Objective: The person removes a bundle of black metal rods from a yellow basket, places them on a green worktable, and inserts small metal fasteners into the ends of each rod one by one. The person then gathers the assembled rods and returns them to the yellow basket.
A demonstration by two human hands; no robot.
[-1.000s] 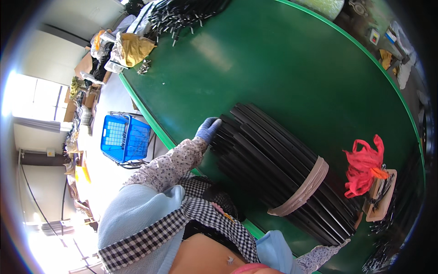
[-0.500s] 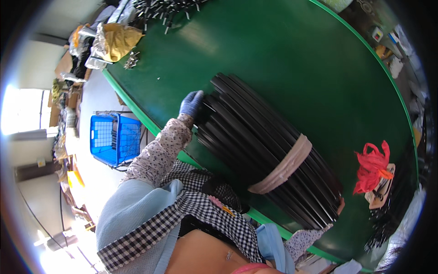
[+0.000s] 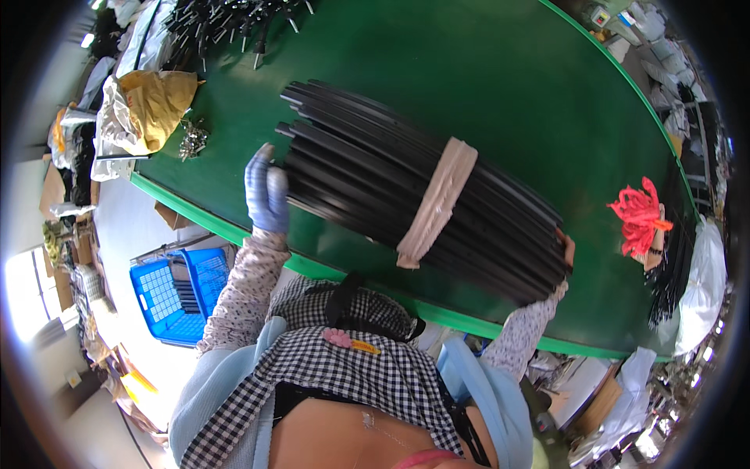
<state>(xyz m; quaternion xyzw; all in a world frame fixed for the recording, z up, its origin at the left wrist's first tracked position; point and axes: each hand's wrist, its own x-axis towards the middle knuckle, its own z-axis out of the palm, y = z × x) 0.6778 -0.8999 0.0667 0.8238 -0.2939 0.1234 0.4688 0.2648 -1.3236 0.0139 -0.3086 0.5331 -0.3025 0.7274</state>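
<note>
A thick bundle of long black tubes (image 3: 351, 168) lies aslant on the green table, with a pale cloth band (image 3: 439, 203) around its middle. Some tubes stick out farther than others at the left end. Beside that end is my left hand (image 3: 267, 191), in a light bluish glove, open with its fingers raised and its palm toward the tube ends. At the opposite end, my right hand (image 3: 568, 250) lies against the tubes with fingers stretched along them; the tubes and sleeve hide much of it.
The green table (image 3: 484, 70) has a raised light-green edge. Black pieces with pale tips (image 3: 226, 27) are heaped at the far left, near a yellow sack (image 3: 160, 109) and small metal parts (image 3: 193, 141). Red strips (image 3: 637, 213) lie at right. A blue basket (image 3: 168, 297) stands beyond the left edge.
The whole view has turned, and the bundle now appears farther left and nearer level. My left hand has gone from fingers bent over the tube ends to fingers upright beside them.
</note>
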